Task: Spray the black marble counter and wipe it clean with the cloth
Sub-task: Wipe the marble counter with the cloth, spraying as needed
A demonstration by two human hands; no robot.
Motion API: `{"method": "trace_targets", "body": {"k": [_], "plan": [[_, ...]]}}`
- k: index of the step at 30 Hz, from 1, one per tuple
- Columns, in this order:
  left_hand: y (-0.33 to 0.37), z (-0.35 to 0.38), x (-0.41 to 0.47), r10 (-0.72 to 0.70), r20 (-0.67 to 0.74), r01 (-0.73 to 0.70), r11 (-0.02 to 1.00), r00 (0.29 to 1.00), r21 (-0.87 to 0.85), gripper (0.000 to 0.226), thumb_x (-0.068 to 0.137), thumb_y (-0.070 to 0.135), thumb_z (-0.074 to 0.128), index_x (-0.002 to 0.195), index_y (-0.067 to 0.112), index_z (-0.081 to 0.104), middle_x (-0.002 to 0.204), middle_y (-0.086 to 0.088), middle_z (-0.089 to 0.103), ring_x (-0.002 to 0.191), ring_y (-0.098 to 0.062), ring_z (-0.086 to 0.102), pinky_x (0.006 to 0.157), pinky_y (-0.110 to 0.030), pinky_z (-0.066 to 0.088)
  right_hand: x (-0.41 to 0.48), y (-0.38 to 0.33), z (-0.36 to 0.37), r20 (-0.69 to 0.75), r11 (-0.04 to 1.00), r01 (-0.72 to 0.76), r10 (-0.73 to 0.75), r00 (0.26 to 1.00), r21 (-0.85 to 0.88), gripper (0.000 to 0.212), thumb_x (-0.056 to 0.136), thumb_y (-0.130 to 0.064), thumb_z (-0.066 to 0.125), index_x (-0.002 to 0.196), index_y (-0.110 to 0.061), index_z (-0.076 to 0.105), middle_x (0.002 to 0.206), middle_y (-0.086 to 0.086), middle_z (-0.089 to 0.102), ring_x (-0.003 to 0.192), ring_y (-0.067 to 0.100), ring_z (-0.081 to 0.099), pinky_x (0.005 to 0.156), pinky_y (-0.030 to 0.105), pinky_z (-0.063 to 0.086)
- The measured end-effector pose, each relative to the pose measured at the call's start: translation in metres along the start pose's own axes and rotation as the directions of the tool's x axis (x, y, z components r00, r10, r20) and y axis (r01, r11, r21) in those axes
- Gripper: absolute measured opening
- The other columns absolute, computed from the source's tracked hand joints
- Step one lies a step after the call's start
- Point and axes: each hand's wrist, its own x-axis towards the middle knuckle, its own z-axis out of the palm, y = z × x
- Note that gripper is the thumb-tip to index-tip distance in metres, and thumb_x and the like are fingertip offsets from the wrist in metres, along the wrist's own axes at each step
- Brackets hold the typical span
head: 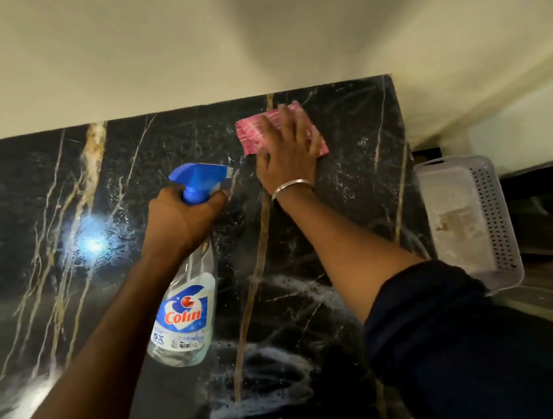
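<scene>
**Hazards**
- Nearest me, foam streaks point(280, 377) lie on the black marble counter point(28, 220) by its front edge. Left unwiped, they probably dry into marks. My right sleeve hangs just above them and may drag through.
- My left hand point(183, 216) is curled round the neck of the spray bottle point(187, 316), holding it tilted above the counter with the nozzle aimed toward my right hand point(287, 153). A squeeze on the trigger is likely to wet that hand or the wiped area.
- My right hand lies flat with its fingers spread, pressing the pink cloth point(252, 132) onto the counter's far right corner, near the wall. A long stroke to the right could carry the cloth off the edge toward the white basket point(496, 218) beside the counter.

**Count, near to far**
- Foam patches: at least 2.
- Spray bottle: 1.
- Hands: 2.
- Bangle point(291, 187) on the right wrist: 1.
- Basket: 1.
- Cloth: 1.
- Counter: 1.
</scene>
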Motion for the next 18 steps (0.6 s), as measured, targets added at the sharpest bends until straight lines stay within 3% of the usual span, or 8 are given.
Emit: {"method": "trace_targets", "body": {"k": [5, 8, 12, 15, 18], "plan": [[-0.01, -0.02, 0.01, -0.09, -0.092, 0.091, 0.996, 0.992, 0.004, 0.022, 0.075, 0.039, 0.073, 0.08, 0.02, 0.062, 0.08, -0.005, 0.073, 0.068, -0.023, 0.07, 0.072, -0.044, 0.06, 0.016, -0.086, 0.016, 0.174, 0.93, 0.367, -0.36, 0.917, -0.014, 0.07, 0.09, -0.041, 0.052, 0.155, -0.033, 0.027, 0.166, 0.006, 0.012, 0.152, 0.033, 0.004, 0.12, 0.057, 0.004], [-0.015, -0.029, 0.015, -0.13, -0.111, 0.132, 0.991, 0.985, 0.011, 0.025, 0.077, 0.039, 0.073, 0.088, 0.019, 0.063, 0.082, -0.005, 0.072, 0.068, -0.021, 0.069, 0.071, -0.041, 0.06, 0.022, -0.107, 0.021, 0.229, 0.875, 0.483, -0.465, 0.855, -0.027, 0.08, 0.084, -0.043, 0.061, 0.155, -0.034, 0.024, 0.166, 0.005, 0.011, 0.152, 0.032, 0.002, 0.12, 0.057, 0.004], [-0.018, -0.028, 0.024, -0.122, -0.092, 0.123, 0.992, 0.988, 0.014, 0.026, 0.081, 0.036, 0.071, 0.098, 0.019, 0.061, 0.089, -0.005, 0.071, 0.075, -0.021, 0.069, 0.075, -0.042, 0.06, 0.033, -0.096, 0.02, 0.206, 0.833, 0.552, -0.544, 0.813, 0.02, 0.068, 0.089, -0.035, 0.051, 0.153, -0.034, 0.029, 0.165, 0.003, 0.016, 0.152, 0.03, 0.007, 0.12, 0.055, 0.006], [-0.013, -0.019, 0.03, -0.125, -0.059, 0.125, 0.992, 0.99, 0.01, 0.034, 0.08, 0.039, 0.071, 0.105, 0.017, 0.063, 0.092, -0.005, 0.071, 0.078, -0.02, 0.068, 0.077, -0.043, 0.059, 0.04, -0.058, 0.014, 0.126, 0.866, 0.499, -0.498, 0.858, 0.019, 0.058, 0.092, -0.037, 0.043, 0.15, -0.033, 0.037, 0.162, 0.002, 0.026, 0.151, 0.03, 0.014, 0.12, 0.055, 0.01], [-0.005, -0.005, 0.032, -0.072, -0.067, 0.073, 0.997, 0.995, 0.021, 0.031, 0.075, 0.044, 0.072, 0.088, 0.016, 0.069, 0.079, -0.004, 0.072, 0.066, -0.019, 0.068, 0.068, -0.036, 0.058, 0.045, 0.0, 0.003, 0.063, 0.906, 0.422, -0.422, 0.905, 0.002, 0.056, 0.09, -0.036, 0.043, 0.147, -0.033, 0.043, 0.159, 0.002, 0.033, 0.149, 0.029, 0.02, 0.12, 0.054, 0.014]]}}
